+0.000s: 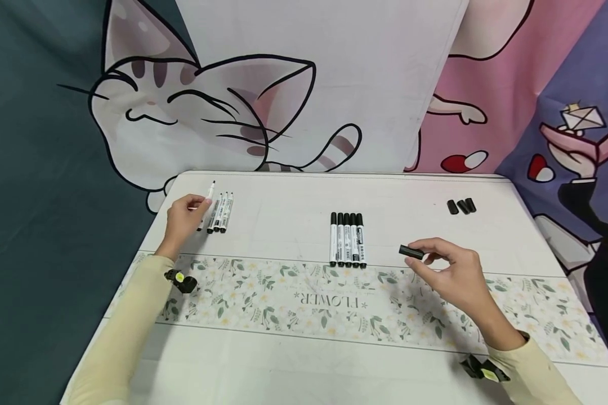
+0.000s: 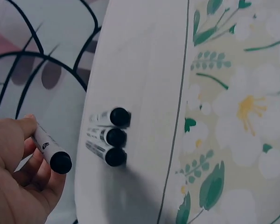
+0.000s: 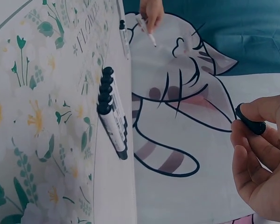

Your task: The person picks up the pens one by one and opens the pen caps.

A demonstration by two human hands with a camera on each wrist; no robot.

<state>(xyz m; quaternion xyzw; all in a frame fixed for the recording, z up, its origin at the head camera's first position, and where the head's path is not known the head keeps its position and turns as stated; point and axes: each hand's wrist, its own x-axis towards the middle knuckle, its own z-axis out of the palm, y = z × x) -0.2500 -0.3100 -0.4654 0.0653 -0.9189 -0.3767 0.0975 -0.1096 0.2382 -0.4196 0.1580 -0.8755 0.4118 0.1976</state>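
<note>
At the left of the table my left hand [image 1: 183, 221] holds a white uncapped marker [image 1: 211, 190] between thumb and fingers, its dark tip pointing away from me. Right beside it lie three more uncapped markers [image 1: 224, 212], their black ends toward me; the left wrist view shows these markers [image 2: 105, 137] apart from the held one. Over the table's right part my right hand [image 1: 456, 275] pinches a black marker cap [image 1: 411, 252] with thumb and fingertips. The right wrist view shows that cap [image 3: 250, 120] with nothing attached.
Several capped markers [image 1: 347, 240] lie side by side near the table's middle. Three loose black caps [image 1: 463, 207] rest at the far right. A floral strip [image 1: 278, 289] runs across the white tabletop [image 1: 284, 197], and a cat-print cloth [image 1: 182, 129] hangs behind the far edge.
</note>
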